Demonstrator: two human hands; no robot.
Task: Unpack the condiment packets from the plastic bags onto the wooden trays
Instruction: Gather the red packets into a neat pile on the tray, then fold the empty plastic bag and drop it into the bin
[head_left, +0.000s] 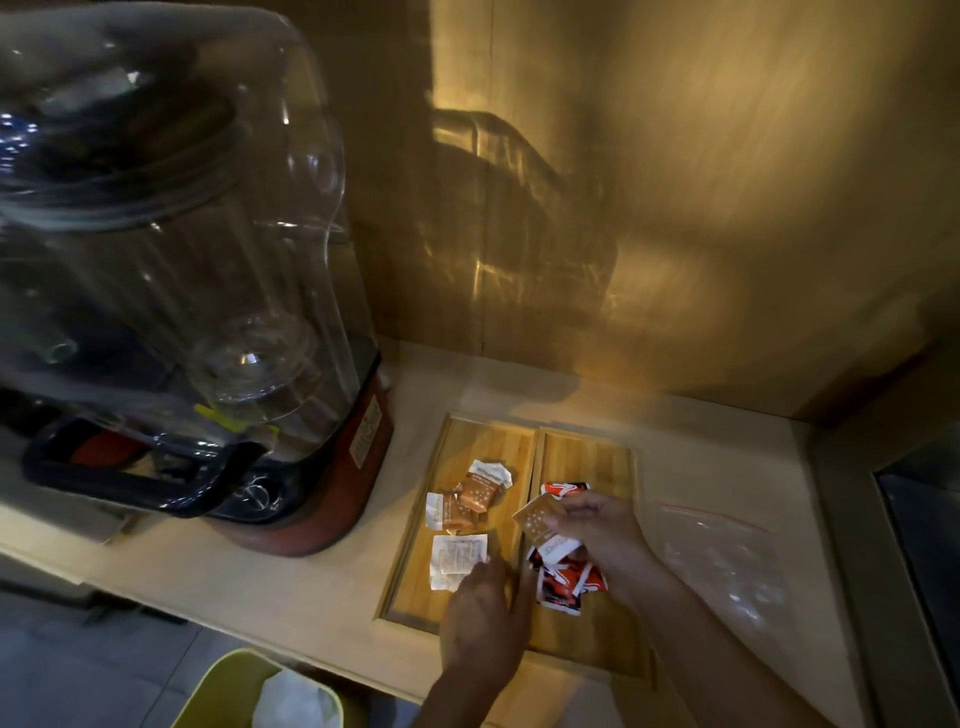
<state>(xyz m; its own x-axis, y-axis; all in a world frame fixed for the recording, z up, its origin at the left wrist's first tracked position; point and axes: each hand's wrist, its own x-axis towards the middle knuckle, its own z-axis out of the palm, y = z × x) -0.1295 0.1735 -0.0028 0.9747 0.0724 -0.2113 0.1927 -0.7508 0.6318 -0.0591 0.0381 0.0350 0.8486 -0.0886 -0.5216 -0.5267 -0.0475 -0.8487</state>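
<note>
Two wooden trays lie side by side on the counter, the left tray (415, 577) and the right tray (597, 457). Brown and white condiment packets (475, 493) lie on the left tray, with a white packet (457, 556) nearer me. Red and white packets (566, 584) are piled on the right tray. My right hand (597, 525) pinches a brown packet (535, 517) above the trays' shared edge. My left hand (485, 618) rests on the left tray, its fingertips at the white packet. A clear plastic bag (722, 561) lies flat to the right of the trays.
A large blender with a clear cover and red base (291, 514) stands left of the trays. A yellow-green bin (228, 686) with a white liner sits below the counter edge. Wooden walls close in the back and the right.
</note>
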